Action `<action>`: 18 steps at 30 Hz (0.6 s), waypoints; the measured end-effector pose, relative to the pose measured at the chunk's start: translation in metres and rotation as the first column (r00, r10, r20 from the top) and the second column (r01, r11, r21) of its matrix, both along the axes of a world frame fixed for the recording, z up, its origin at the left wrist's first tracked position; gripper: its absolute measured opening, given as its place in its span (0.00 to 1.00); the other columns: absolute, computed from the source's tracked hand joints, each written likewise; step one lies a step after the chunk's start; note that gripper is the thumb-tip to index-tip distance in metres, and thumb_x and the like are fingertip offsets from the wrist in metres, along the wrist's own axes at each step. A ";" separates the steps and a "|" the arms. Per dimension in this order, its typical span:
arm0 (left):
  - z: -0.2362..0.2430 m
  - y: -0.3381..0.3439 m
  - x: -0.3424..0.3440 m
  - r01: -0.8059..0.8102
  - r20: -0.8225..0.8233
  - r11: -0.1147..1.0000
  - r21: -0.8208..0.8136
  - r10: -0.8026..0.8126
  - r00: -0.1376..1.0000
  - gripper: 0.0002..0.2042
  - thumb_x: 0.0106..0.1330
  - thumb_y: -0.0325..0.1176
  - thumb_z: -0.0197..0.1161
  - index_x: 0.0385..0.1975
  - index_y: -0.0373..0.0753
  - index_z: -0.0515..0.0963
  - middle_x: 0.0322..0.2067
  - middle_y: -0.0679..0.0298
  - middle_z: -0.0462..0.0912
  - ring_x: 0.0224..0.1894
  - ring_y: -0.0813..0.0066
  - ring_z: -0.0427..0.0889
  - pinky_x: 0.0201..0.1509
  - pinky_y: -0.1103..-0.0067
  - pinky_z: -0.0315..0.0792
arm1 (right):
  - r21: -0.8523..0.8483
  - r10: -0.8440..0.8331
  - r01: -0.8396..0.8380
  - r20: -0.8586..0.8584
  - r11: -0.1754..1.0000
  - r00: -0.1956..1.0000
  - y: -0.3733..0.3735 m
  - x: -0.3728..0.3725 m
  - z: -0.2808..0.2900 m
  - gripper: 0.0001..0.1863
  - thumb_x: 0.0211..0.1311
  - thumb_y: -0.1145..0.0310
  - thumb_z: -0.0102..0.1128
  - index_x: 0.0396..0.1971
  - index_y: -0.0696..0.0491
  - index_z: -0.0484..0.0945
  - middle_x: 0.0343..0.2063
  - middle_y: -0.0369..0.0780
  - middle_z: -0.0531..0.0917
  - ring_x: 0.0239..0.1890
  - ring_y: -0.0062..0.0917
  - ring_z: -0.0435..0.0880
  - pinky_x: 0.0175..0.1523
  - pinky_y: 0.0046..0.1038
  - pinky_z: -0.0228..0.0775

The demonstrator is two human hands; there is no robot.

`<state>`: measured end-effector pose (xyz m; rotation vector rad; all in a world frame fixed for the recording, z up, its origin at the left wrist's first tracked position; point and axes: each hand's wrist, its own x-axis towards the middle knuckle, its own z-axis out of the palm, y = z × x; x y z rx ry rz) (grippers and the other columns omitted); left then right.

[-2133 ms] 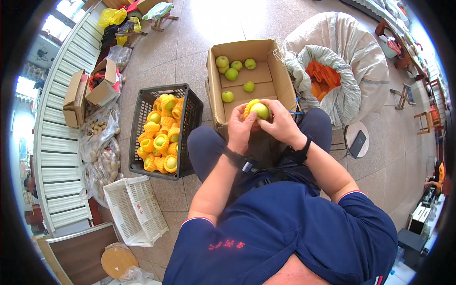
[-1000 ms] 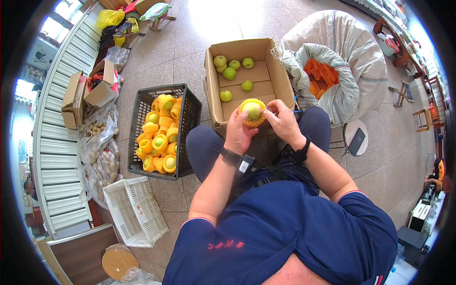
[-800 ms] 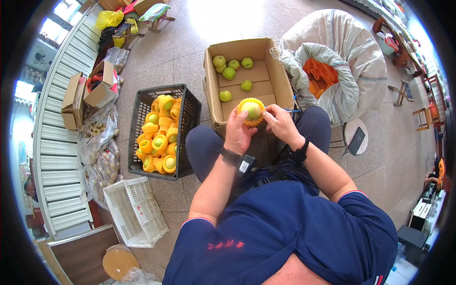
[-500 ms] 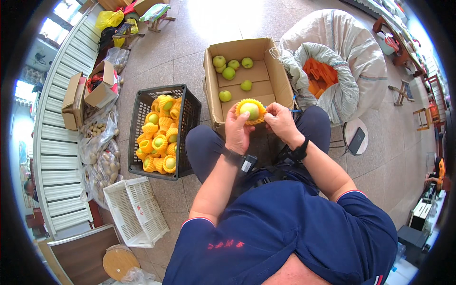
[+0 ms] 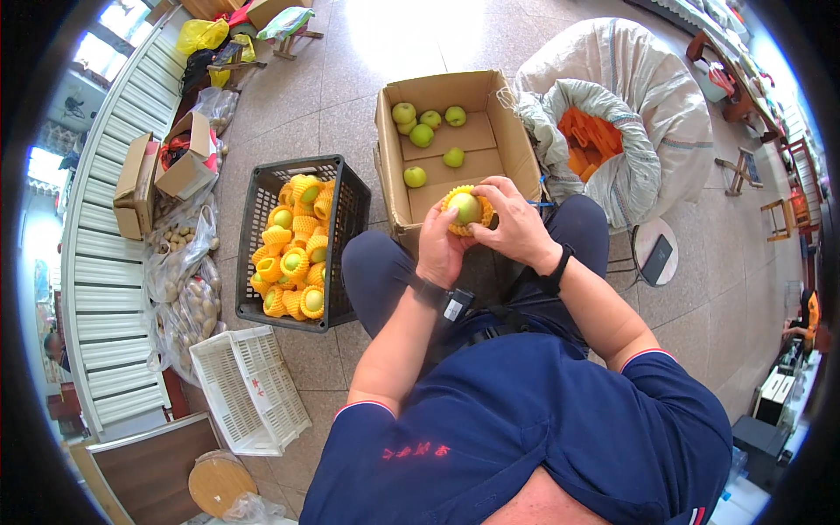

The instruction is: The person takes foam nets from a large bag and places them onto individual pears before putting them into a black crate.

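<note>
A green apple in a yellow foam net sleeve is held between my two hands, over the near edge of the cardboard box. My left hand grips it from the left, thumb on the apple's bare face. From the right, my right hand closes on the sleeve, its fingers curled over the rim. Several loose green apples lie in the cardboard box. To the left, a black plastic crate holds several apples in yellow sleeves.
At the right of the box stands a large white woven sack, with an open sack of orange foam sleeves before it. A white crate sits at lower left, near bags of potatoes. A small round stool carries a dark flat device.
My right hand has shifted left and now wraps round the sleeve's right side instead of pinching its edge. The apple has turned slightly in my left hand.
</note>
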<state>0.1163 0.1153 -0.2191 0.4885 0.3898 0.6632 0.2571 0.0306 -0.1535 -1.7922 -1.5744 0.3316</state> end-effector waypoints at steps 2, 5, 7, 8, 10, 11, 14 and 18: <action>0.001 -0.001 -0.001 0.007 0.000 1.000 0.017 -0.007 1.000 0.20 0.73 0.34 0.54 0.62 0.38 0.65 0.53 0.56 0.78 0.52 0.64 0.83 0.47 0.69 0.85 | 0.000 -0.001 0.001 0.017 1.000 1.000 0.002 0.001 -0.001 0.26 0.53 0.63 0.68 0.51 0.57 0.75 0.51 0.49 0.75 0.54 0.45 0.78 0.58 0.37 0.73; 0.002 -0.004 -0.002 -0.011 -0.030 0.999 0.045 0.012 0.999 0.19 0.73 0.32 0.54 0.62 0.37 0.64 0.55 0.56 0.77 0.53 0.64 0.82 0.50 0.68 0.84 | 0.013 -0.002 0.002 0.018 1.000 1.000 0.001 0.002 -0.007 0.27 0.53 0.59 0.68 0.51 0.56 0.75 0.51 0.49 0.76 0.53 0.46 0.79 0.56 0.39 0.74; 0.001 -0.004 -0.003 -0.027 -0.069 0.992 0.122 0.036 0.997 0.19 0.74 0.31 0.53 0.63 0.38 0.63 0.56 0.56 0.76 0.54 0.64 0.81 0.51 0.68 0.83 | 0.026 0.003 -0.003 0.001 1.000 1.000 0.003 0.001 -0.012 0.28 0.53 0.59 0.68 0.51 0.57 0.74 0.51 0.50 0.76 0.53 0.46 0.79 0.56 0.39 0.74; 0.001 -0.005 -0.003 -0.029 -0.070 0.992 0.122 0.037 0.997 0.19 0.74 0.31 0.53 0.63 0.38 0.63 0.56 0.56 0.76 0.54 0.64 0.81 0.51 0.68 0.83 | 0.008 -0.006 0.006 0.001 1.000 1.000 0.003 0.000 -0.014 0.28 0.53 0.58 0.68 0.51 0.58 0.74 0.52 0.49 0.76 0.53 0.46 0.79 0.57 0.39 0.74; 0.000 -0.008 -0.001 -0.024 -0.087 0.992 0.125 0.035 0.996 0.20 0.73 0.30 0.54 0.63 0.39 0.63 0.57 0.56 0.75 0.54 0.65 0.81 0.51 0.68 0.83 | -0.011 -0.018 0.018 0.002 1.000 1.000 0.003 -0.001 -0.018 0.28 0.53 0.58 0.69 0.50 0.59 0.73 0.52 0.49 0.76 0.54 0.46 0.78 0.57 0.39 0.74; -0.001 -0.008 -0.001 -0.022 -0.087 0.992 0.125 0.033 0.996 0.20 0.73 0.30 0.54 0.63 0.39 0.63 0.57 0.56 0.75 0.54 0.65 0.81 0.51 0.68 0.83 | 0.017 -0.046 0.046 0.035 0.999 0.998 0.004 -0.001 -0.021 0.28 0.52 0.58 0.69 0.49 0.60 0.74 0.54 0.49 0.75 0.54 0.46 0.79 0.57 0.39 0.75; -0.002 -0.007 -0.002 -0.021 -0.064 0.999 0.041 0.023 0.998 0.17 0.74 0.29 0.55 0.61 0.41 0.67 0.56 0.59 0.77 0.57 0.67 0.79 0.54 0.68 0.81 | 0.014 -0.099 0.099 0.072 0.995 0.992 0.002 -0.004 -0.017 0.28 0.50 0.58 0.70 0.48 0.60 0.74 0.58 0.49 0.74 0.53 0.46 0.80 0.55 0.40 0.76; -0.009 -0.002 -0.003 -0.080 -0.168 0.993 0.081 0.093 0.981 0.15 0.72 0.27 0.56 0.58 0.38 0.70 0.51 0.59 0.79 0.50 0.70 0.82 0.48 0.74 0.83 | -0.058 -0.114 0.120 0.111 0.991 0.987 0.000 -0.004 -0.009 0.28 0.47 0.59 0.71 0.46 0.59 0.76 0.62 0.47 0.72 0.49 0.44 0.84 0.52 0.41 0.78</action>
